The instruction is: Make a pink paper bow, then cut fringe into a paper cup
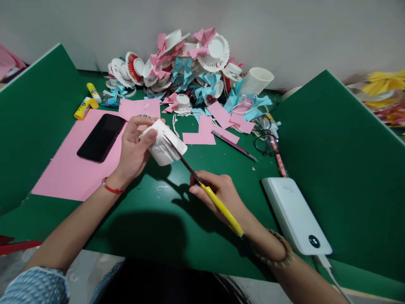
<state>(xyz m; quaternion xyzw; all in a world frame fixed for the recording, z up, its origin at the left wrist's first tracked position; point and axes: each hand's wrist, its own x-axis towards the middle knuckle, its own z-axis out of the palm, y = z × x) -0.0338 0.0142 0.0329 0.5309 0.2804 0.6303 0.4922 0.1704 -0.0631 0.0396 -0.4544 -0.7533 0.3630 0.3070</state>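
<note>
My left hand (134, 148) grips a white paper cup (163, 145) lying on its side above the green table, thumb on its wall. The cup's wall shows several cut strips. My right hand (221, 195) holds yellow-handled scissors (207, 192), and their blades reach up-left into the cup's wall. A red string bracelet sits on my left wrist and a beaded bracelet on my right.
A black phone (101, 137) lies on a pink paper sheet (66, 173) at left. Two glue sticks (86, 105), a pile of paper-cup flowers and paper scraps (190, 67), stacked white cups (255, 80), glasses (265, 141), a white power bank (295, 215), green dividers either side.
</note>
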